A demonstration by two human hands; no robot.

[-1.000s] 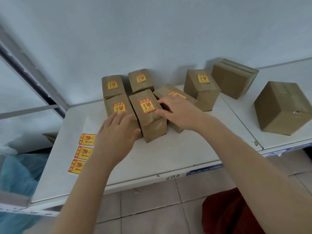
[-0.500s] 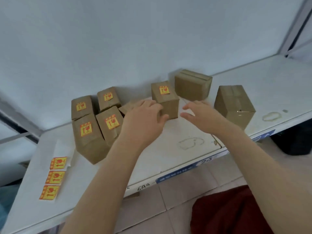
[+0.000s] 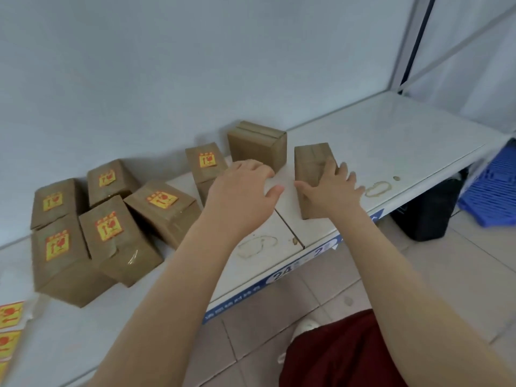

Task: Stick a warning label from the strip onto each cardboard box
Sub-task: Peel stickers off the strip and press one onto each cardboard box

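Observation:
Several brown cardboard boxes with yellow-red warning labels crowd the left of the white shelf [image 3: 396, 135], the nearest labelled box [image 3: 117, 241] among them. One more labelled box [image 3: 205, 166] stands near the middle. Two unlabelled boxes stand to its right: one [image 3: 258, 143] at the back wall, one [image 3: 310, 174] nearer the front. My right hand [image 3: 332, 188] lies spread on that nearer plain box. My left hand [image 3: 243, 194] hovers open just left of it, in front of the middle labelled box. The label strip [image 3: 9, 328] lies at the far left edge.
A black bin [image 3: 427, 213] and a blue crate [image 3: 494, 188] stand on the tiled floor under the shelf's right end. A metal shelf post [image 3: 410, 43] rises at the back right. Dark red cloth [image 3: 343, 356] shows at the bottom.
The view has swung right. Both hands left the labelled boxes and moved right; my right hand has reached the nearer unlabelled box and lies on it.

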